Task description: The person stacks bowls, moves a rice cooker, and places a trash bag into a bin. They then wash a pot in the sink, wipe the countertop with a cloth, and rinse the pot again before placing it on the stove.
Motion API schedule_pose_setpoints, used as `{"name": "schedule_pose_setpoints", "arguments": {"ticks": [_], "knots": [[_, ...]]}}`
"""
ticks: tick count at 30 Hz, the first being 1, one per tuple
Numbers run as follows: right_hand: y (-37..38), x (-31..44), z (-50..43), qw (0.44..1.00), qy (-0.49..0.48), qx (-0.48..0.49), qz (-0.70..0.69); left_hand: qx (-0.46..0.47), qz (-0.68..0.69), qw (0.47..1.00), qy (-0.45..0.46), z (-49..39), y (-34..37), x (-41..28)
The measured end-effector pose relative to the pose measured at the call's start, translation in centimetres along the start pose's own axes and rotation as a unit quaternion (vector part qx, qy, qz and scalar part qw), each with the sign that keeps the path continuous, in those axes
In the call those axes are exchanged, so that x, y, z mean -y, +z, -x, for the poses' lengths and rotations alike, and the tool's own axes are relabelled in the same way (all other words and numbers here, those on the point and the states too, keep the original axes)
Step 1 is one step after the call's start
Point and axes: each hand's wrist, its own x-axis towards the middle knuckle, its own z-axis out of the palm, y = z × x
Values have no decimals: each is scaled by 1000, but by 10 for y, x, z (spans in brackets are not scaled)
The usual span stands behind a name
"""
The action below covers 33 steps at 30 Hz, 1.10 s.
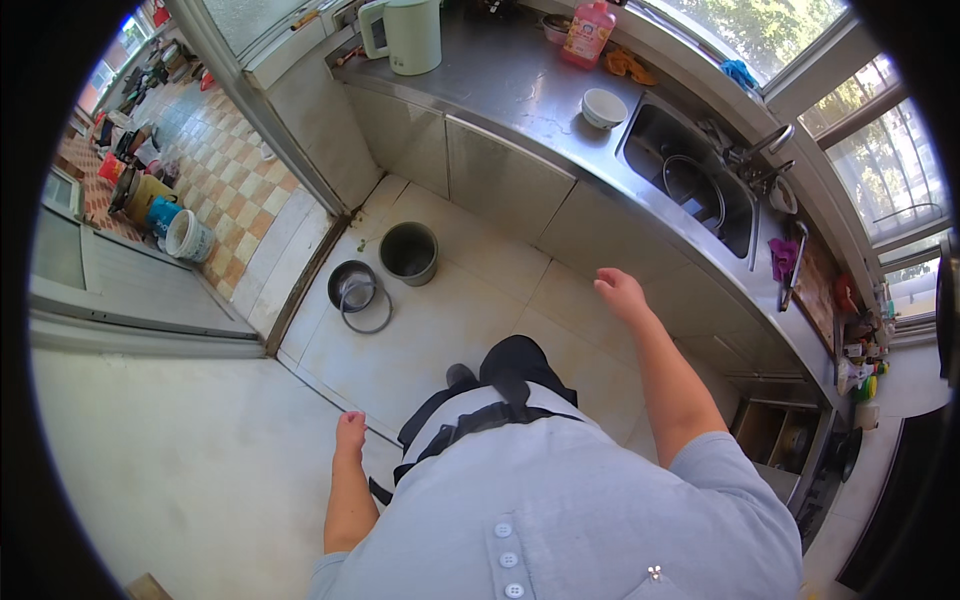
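Note:
My right hand point(621, 291) hangs over the tiled floor in front of the cabinet doors point(502, 169), its fingers curled in and nothing visible in them. Low on the other side, my left hand point(351, 433) is also curled, near the pale wall, and appears to hold nothing. A dark green plastic bucket point(421, 277) stands on the floor ahead of me. Beside it sits a dark round basin point(334, 283) with a grey ring point(388, 321) leaning over its rim. On the steel countertop point(510, 94), a white bowl point(604, 109) rests by the sink point(646, 139).
A pale green electric kettle point(414, 41), a pink bottle point(589, 37) and an orange cloth point(628, 66) are on the counter. A round pan-like vessel point(694, 191) lies in the sink below the faucet point(772, 141). Leftward, a raised sill point(304, 285) crosses the doorway; a white bucket point(189, 236) stands beyond.

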Motion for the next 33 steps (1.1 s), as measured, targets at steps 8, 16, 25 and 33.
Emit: {"name": "schedule_pose_setpoints", "arguments": {"ticks": [8, 16, 25, 33], "knots": [[-83, 127, -319, 932, -112, -260, 227, -97, 29, 987, 123, -30, 62, -206], [-107, 105, -466, 936, -47, -77, 339, -120, 2, 986, -114, -2, 104, -144], [-193, 33, -491, 686, 119, -251, -673, -103, -109, 984, -93, -84, 116, -217], [-263, -87, -425, 485, 120, -250, -830, 252, -6, 954, 162, -175, 280, -576]]}}
